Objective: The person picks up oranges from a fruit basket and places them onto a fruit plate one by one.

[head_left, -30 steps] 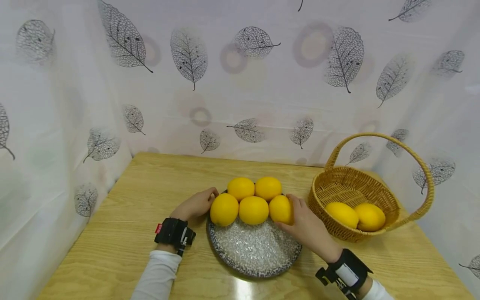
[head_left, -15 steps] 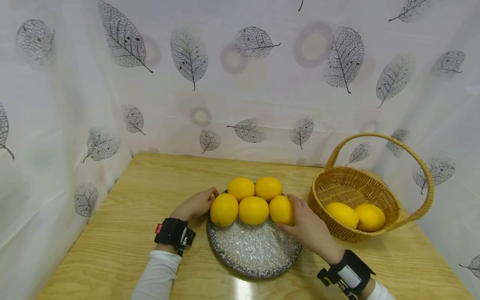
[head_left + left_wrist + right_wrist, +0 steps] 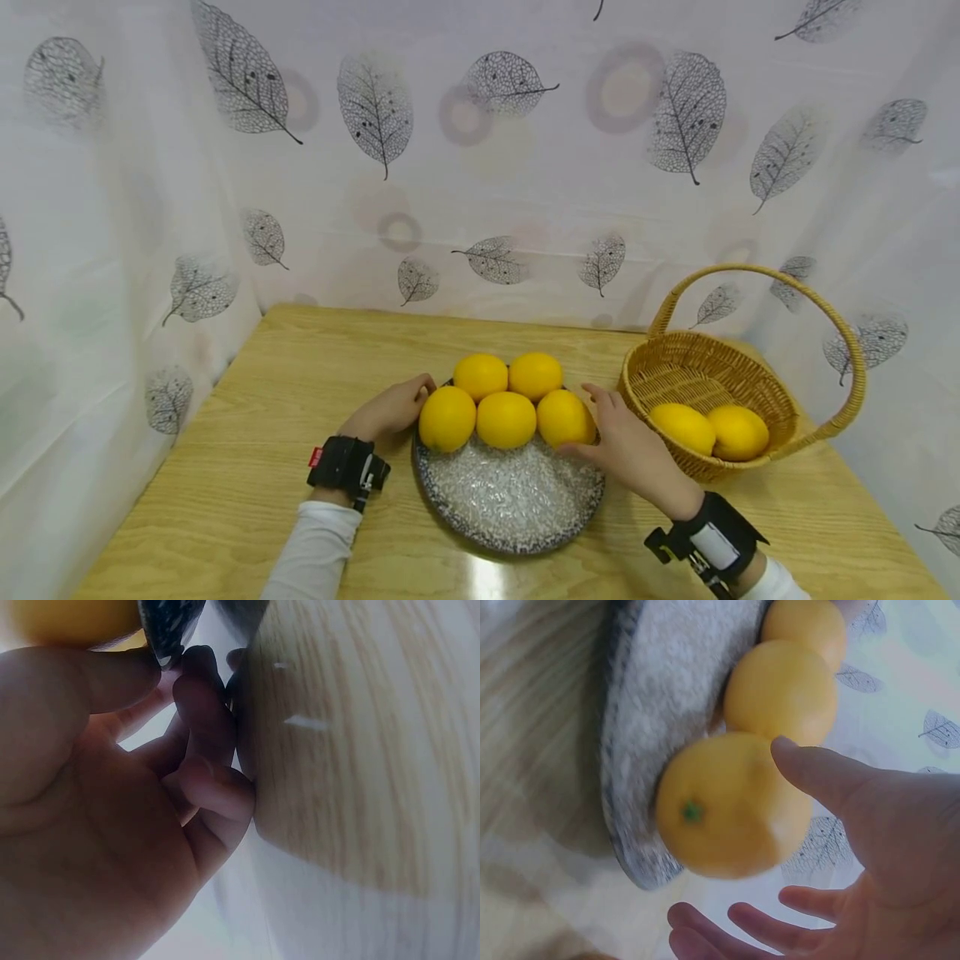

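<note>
A speckled grey plate (image 3: 510, 500) with a dark rim carries several yellow-orange oranges, grouped in two rows on its far half. My left hand (image 3: 386, 410) grips the plate's left edge; in the left wrist view its thumb (image 3: 120, 679) lies at the dark rim (image 3: 171, 630), with curled fingers below and beside the tabletop. Around the rightmost orange (image 3: 562, 418) my right hand (image 3: 633, 454) is spread, thumb and fingers apart. The right wrist view shows that orange (image 3: 727, 814) with its green stem end, resting on the plate beside two others, the thumb tip overlapping it.
To the right stands a wicker basket (image 3: 637, 375) with a tall arched handle, and two oranges (image 3: 712, 432) lie inside. The wooden table (image 3: 322, 350) ends at a leaf-printed curtain (image 3: 480, 192) behind and on both sides.
My right hand has let go of the rightmost orange and drawn slightly to the right, its fingers opening. The left hand and plate stay put.
</note>
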Motion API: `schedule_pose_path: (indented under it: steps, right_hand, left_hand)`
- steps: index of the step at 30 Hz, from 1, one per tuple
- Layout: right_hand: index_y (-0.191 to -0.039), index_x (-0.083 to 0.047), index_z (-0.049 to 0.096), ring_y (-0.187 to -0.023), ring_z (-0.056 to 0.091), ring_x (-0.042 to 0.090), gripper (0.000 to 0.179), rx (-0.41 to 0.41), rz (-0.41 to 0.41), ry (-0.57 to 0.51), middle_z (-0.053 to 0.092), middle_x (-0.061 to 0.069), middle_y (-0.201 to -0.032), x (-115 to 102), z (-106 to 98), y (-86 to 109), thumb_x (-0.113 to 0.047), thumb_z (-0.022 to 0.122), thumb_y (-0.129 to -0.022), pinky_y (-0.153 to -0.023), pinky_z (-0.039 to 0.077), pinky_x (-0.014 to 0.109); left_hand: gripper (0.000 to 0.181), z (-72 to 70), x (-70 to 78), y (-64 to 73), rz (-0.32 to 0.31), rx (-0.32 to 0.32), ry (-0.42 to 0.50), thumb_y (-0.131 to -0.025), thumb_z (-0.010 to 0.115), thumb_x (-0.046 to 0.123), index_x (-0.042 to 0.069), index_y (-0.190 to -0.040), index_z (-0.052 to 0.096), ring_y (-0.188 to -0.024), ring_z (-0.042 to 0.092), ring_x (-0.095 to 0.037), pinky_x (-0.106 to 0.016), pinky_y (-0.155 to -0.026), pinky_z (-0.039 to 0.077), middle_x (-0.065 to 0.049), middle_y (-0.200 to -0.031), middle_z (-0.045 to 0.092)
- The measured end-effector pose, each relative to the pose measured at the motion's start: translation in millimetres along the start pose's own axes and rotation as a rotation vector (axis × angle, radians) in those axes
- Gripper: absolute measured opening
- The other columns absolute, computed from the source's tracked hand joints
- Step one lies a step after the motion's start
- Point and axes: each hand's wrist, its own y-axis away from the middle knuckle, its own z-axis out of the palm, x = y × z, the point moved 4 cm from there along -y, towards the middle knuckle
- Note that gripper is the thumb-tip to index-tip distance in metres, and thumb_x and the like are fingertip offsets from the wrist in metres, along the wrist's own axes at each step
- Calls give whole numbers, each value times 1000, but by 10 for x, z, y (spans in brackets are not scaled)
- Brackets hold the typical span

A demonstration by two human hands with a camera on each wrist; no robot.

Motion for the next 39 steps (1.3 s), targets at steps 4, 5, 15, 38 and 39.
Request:
schedule_pose_path:
  steps: [4, 5, 15, 38, 39]
  right_hand:
    - [-148, 0, 30, -109, 59, 43, 96, -47, 26, -9, 48, 33, -138, 34, -133, 0, -53, 70, -79, -80, 55, 54]
    - [-148, 1, 30, -110, 58, 45, 95, -51, 34, -9, 47, 34, -139, 45, -172, 2, -53, 69, -80, -81, 55, 55]
    - [-145, 4, 34, -111, 56, 47, 94, -26, 66, -6, 43, 35, -141, 225, -555, 31, -63, 58, -84, -84, 51, 61]
    - [-139, 8, 43, -110, 55, 50, 79, -305, -14, 51, 54, 39, -128, 862, -769, -265, -48, 63, -87, -84, 51, 59]
    - [-139, 8, 42, -110, 54, 51, 79, -343, -21, 40, 53, 40, -129, 885, -759, -267, -48, 63, -87, -85, 51, 59]
  left_hand:
    - [24, -16, 1, 4, 2, 2, 4, -104, 34, 15, 10, -116, 55, -95, 56, -25, -48, -91, 49, -16, -113, 66]
    - [24, -19, 1, 4, 3, 0, 4, -105, 34, 15, 10, -116, 55, -95, 56, -25, -48, -91, 49, -16, -113, 66]
    - [25, -19, 3, 1, 1, -5, 3, -105, 34, 16, 10, -117, 55, -96, 56, -25, -47, -91, 48, -16, -115, 66]
    - [24, -17, 19, 21, 21, -4, 6, -104, 34, 15, 10, -117, 55, -92, 55, -25, -45, -87, 48, -16, -111, 66]
    - [24, -9, 20, 21, 21, -4, 7, -104, 34, 15, 10, -116, 55, -92, 55, -25, -45, -87, 48, -16, -111, 66]
